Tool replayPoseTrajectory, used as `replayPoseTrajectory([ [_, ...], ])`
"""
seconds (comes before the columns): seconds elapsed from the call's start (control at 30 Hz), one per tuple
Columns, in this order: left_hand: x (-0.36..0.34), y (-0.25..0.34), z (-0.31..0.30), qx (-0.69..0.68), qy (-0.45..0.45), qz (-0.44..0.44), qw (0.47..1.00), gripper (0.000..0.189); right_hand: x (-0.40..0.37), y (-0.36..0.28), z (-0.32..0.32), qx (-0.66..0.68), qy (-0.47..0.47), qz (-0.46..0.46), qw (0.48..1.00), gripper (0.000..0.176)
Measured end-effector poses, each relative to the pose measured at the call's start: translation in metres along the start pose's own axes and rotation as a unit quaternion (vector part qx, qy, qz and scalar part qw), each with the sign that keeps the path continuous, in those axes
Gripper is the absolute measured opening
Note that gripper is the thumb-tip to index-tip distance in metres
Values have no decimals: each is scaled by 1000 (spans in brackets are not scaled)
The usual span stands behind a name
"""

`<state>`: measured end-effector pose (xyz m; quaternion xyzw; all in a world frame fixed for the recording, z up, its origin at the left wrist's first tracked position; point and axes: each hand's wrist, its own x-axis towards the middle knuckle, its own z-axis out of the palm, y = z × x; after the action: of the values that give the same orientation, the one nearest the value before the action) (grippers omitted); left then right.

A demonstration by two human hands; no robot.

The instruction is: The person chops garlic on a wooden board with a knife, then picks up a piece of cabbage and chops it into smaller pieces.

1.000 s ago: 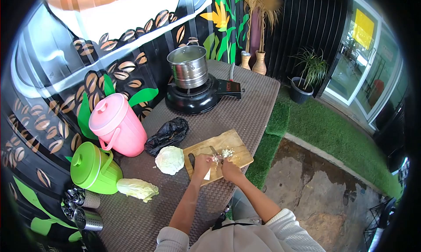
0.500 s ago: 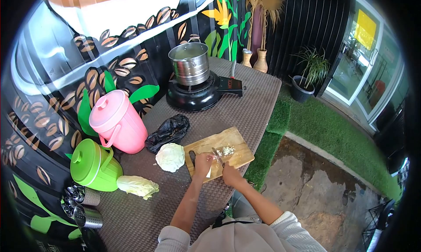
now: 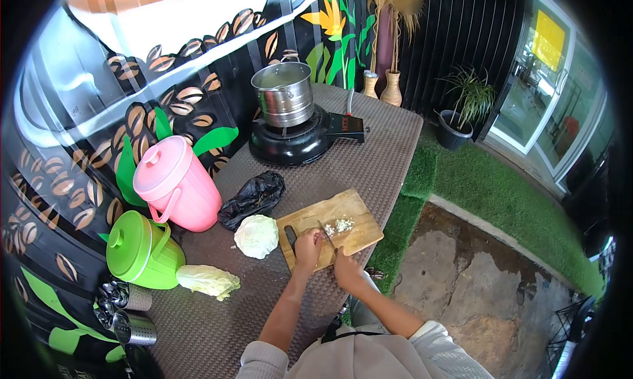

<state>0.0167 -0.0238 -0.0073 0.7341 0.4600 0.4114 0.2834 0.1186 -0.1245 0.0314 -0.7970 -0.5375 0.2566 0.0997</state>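
Observation:
A wooden cutting board point(image 3: 356, 211) lies at the table's right edge, with a small heap of finely chopped pale pieces point(image 3: 342, 225) on it. Closed round the handle of a knife point(image 3: 328, 236), my right hand point(image 3: 347, 271) is at the board's near edge. My left hand point(image 3: 308, 247) rests on the board just left of the blade, fingers pressed together; what they hold is too small to name. Beside it is the dark slot of the board point(image 3: 291, 235). Left of the board sits a round pale cabbage point(image 3: 256, 236).
A steel pot point(image 3: 283, 95) stands on a black stove point(image 3: 290, 145). Near the wall are a black plastic bag point(image 3: 254, 198), a pink jug point(image 3: 181, 184), a green jug point(image 3: 145, 250), a leafy cabbage point(image 3: 208, 281) and metal utensil holders point(image 3: 135, 327).
My left hand has shifted slightly on the board, and a white piece seen below it before no longer shows. The knife blade has moved a little. My right hand keeps its grip.

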Motion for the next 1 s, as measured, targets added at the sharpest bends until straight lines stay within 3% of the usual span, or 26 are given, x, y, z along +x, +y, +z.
replayPoseTrajectory([
  [0.13,0,0,1,-10,3,-14,1000,3,9,-1,2,16,19,-21,999,29],
  [0.2,-3,2,0,2,6,-23,1000,4,24,7,-10,21,-10,-76,997,32],
  [0.33,-2,5,1,14,22,-25,999,5,27,6,-10,55,-32,-72,995,34],
  [0.5,-2,4,3,27,30,-17,999,5,2,-14,6,35,54,-11,998,33],
  [0.77,3,-5,-5,-33,-23,-54,998,7,8,0,-7,-43,18,-75,996,35],
  [0.87,4,-13,-4,-35,-36,-47,998,10,4,-4,10,-62,50,-54,995,30],
  [0.93,3,-21,-2,-9,-24,29,999,12,11,-3,9,-78,77,-47,993,26],
  [1.0,1,-21,-5,-32,-46,12,998,12,25,3,-1,-88,43,-102,990,25],
])
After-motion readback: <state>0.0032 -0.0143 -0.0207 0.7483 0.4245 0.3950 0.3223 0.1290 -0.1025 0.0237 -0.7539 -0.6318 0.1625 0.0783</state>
